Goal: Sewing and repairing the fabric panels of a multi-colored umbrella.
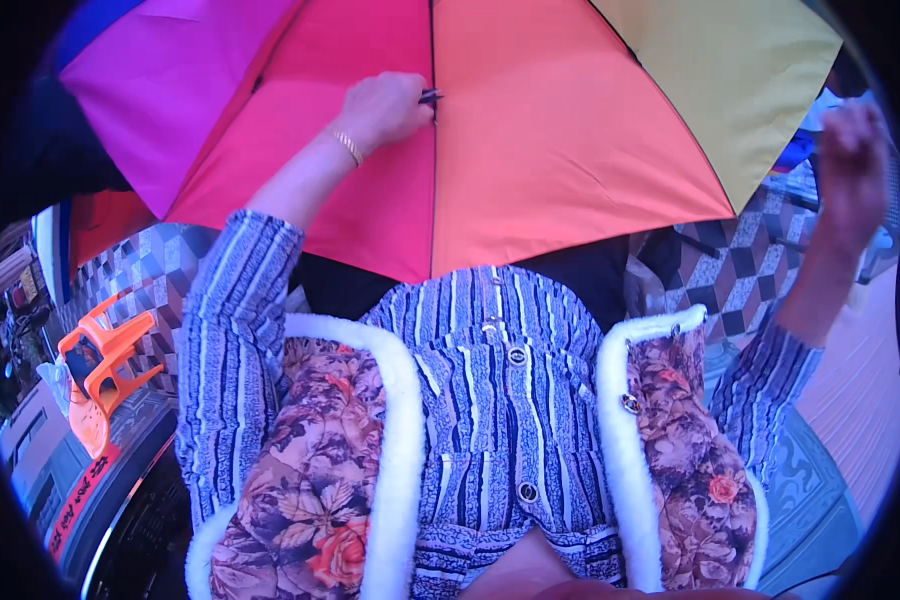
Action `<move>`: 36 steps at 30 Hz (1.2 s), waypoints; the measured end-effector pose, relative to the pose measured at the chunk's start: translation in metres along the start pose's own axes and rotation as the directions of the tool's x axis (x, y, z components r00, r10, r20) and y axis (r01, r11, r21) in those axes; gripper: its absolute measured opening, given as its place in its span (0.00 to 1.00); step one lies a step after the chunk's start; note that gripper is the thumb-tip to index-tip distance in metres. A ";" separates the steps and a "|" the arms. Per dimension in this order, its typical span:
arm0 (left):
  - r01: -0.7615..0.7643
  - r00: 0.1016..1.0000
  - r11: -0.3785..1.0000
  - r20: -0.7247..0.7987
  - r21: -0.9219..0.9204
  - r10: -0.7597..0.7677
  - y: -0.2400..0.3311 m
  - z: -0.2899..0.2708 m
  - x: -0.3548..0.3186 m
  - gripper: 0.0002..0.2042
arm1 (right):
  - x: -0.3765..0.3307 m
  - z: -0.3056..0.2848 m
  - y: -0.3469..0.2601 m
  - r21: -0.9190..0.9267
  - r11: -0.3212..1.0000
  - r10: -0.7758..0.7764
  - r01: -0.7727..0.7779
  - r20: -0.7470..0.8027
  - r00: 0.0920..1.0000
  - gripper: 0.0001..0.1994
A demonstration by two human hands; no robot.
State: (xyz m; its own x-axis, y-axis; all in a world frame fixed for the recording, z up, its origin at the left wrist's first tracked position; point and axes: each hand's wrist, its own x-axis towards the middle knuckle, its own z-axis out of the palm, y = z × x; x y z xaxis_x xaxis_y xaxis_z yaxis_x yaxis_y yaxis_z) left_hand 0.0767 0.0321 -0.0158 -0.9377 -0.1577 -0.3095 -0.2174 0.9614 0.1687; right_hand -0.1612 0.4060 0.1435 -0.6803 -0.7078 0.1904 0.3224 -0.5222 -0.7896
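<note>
A multicoloured umbrella [560, 140] is spread across my lap, its panels purple, pink, orange and yellow. Dark seams run between the panels. My left hand [385, 105], with a gold bracelet at the wrist, lies over the pink panel. Its fingers are closed on a small dark pointed thing [431, 97], whose tips stick out at the pink and orange seam; its kind is too small to tell. My right hand [852, 165] is raised off to the right, beyond the yellow panel and apart from the cloth. Motion blurs its fingers, so anything in them is unclear.
An orange plastic stool [110, 365] stands on the patterned tile floor [740, 260] at left. Below it lies a red strip [82, 500] with dark marks, beside a dark round-edged object [135, 540]. Blue material [795, 150] shows past the umbrella's right edge.
</note>
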 end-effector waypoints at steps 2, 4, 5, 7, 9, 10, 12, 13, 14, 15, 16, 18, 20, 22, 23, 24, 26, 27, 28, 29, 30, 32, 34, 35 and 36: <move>0.049 0.991 0.941 -0.099 -0.336 -0.087 -0.011 0.010 -0.008 0.11 | -0.025 0.062 0.072 -0.638 0.767 0.065 -0.076 -0.040 0.997 0.07; 0.050 0.967 0.802 -0.173 -0.595 -0.188 -0.027 0.029 -0.029 0.12 | -0.050 0.085 0.143 -0.643 0.577 0.550 -0.504 -0.151 0.822 0.07; 0.024 0.958 0.723 -0.190 -0.691 -0.214 -0.025 0.030 -0.029 0.14 | -0.067 0.083 0.180 -0.865 0.502 0.443 -0.004 0.253 0.860 0.08; 0.025 0.939 0.727 -0.233 -0.686 -0.252 -0.031 0.022 -0.030 0.13 | -0.092 0.095 0.226 -0.906 0.348 0.535 0.241 0.403 0.742 0.10; 0.044 0.917 0.681 -0.241 -0.731 -0.318 -0.029 0.021 -0.048 0.12 | -0.100 0.103 0.252 -0.869 0.249 0.515 0.427 0.492 0.702 0.09; 0.050 0.912 0.685 -0.247 -0.727 -0.329 -0.037 0.017 -0.053 0.12 | -0.091 0.103 0.265 -0.846 0.210 0.494 0.491 0.525 0.693 0.09; 0.052 0.847 0.868 -0.439 -0.493 -0.300 -0.059 0.018 -0.063 0.13 | -0.092 0.102 0.275 -0.795 0.124 0.478 0.593 0.572 0.667 0.08; 0.055 0.796 0.940 -0.554 -0.335 -0.244 -0.076 0.001 -0.057 0.14 | -0.076 0.105 0.271 -0.782 0.110 0.460 0.613 0.587 0.666 0.08; 0.048 0.780 0.946 -0.579 -0.320 -0.235 -0.089 -0.013 -0.054 0.14 | -0.064 0.106 0.260 -0.819 0.232 0.392 0.524 0.572 0.721 0.07; 0.178 0.770 0.964 -0.581 -0.199 -0.262 -0.100 -0.027 -0.049 0.15 | -0.053 0.108 0.246 -0.829 0.357 0.329 0.431 0.543 0.773 0.06; 0.310 0.769 0.946 -0.561 -0.090 -0.306 -0.102 -0.025 -0.057 0.15 | -0.061 0.110 0.231 -0.815 0.490 0.298 0.309 0.490 0.819 0.05; 0.358 0.790 0.934 -0.539 0.015 -0.294 -0.111 -0.021 -0.032 0.16 | -0.068 0.106 0.204 -0.848 0.515 0.403 0.122 0.366 0.839 0.04; 0.400 0.794 0.913 -0.528 0.078 -0.302 -0.121 -0.030 -0.046 0.17 | -0.070 0.101 0.178 -0.770 0.617 0.577 -0.165 0.299 0.760 0.03; 0.392 0.819 0.916 -0.486 0.084 -0.306 -0.116 -0.010 -0.063 0.17 | -0.091 0.086 0.170 -0.746 0.597 0.661 -0.296 0.248 0.708 0.03; 0.385 0.842 0.917 -0.445 0.101 -0.305 -0.115 -0.008 -0.065 0.16 | -0.094 0.079 0.168 -0.711 0.578 0.724 -0.401 0.220 0.654 0.03; 0.379 0.864 0.918 -0.402 0.119 -0.304 -0.114 -0.005 -0.068 0.15 | -0.098 0.073 0.168 -0.668 0.549 0.782 -0.503 0.198 0.591 0.03; 0.344 0.898 0.929 -0.337 0.138 -0.283 -0.104 -0.004 -0.072 0.14 | -0.103 0.065 0.173 -0.680 0.478 0.844 -0.556 0.180 0.505 0.03; 0.339 0.916 0.927 -0.279 0.158 -0.287 -0.099 -0.004 -0.079 0.13 | -0.105 0.061 0.176 -0.698 0.411 0.894 -0.586 0.182 0.410 0.03; 0.327 0.933 0.929 -0.216 0.174 -0.288 -0.091 -0.002 -0.085 0.11 | -0.112 0.058 0.177 -0.714 0.337 0.935 -0.613 0.177 0.308 0.03; 0.306 0.942 0.937 -0.194 0.168 -0.273 -0.090 0.001 -0.089 0.11 | -0.118 0.057 0.178 -0.701 0.324 0.940 -0.636 0.160 0.302 0.03; 0.312 0.943 0.935 -0.174 0.168 -0.283 -0.094 0.001 -0.097 0.11 | -0.119 0.059 0.182 -0.702 0.290 0.956 -0.651 0.174 0.238 0.03; 0.326 0.942 0.930 -0.137 0.171 -0.305 -0.098 0.001 -0.109 0.11 | -0.120 0.061 0.189 -0.706 0.223 0.973 -0.672 0.204 0.108 0.03; 0.301 0.946 0.938 -0.180 0.171 -0.270 -0.099 -0.001 -0.108 0.11 | -0.115 0.059 0.193 -0.708 0.208 0.974 -0.675 0.213 0.076 0.04; 0.278 0.944 0.944 -0.232 0.177 -0.234 -0.098 -0.003 -0.105 0.11 | -0.112 0.058 0.195 -0.713 0.201 0.973 -0.672 0.225 0.052 0.04; 0.255 0.939 0.949 -0.284 0.185 -0.196 -0.098 -0.006 -0.102 0.11 | -0.109 0.057 0.196 -0.718 0.194 0.971 -0.668 0.235 0.029 0.05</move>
State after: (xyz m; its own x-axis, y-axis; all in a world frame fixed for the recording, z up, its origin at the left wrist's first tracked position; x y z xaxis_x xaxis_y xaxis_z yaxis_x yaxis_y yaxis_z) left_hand 0.1923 -0.0473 0.0052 -0.9143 -0.4009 -0.0582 -0.3950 0.9141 -0.0916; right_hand 0.0140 0.3539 0.0013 0.4482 -0.6400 -0.6241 0.0444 0.7132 -0.6995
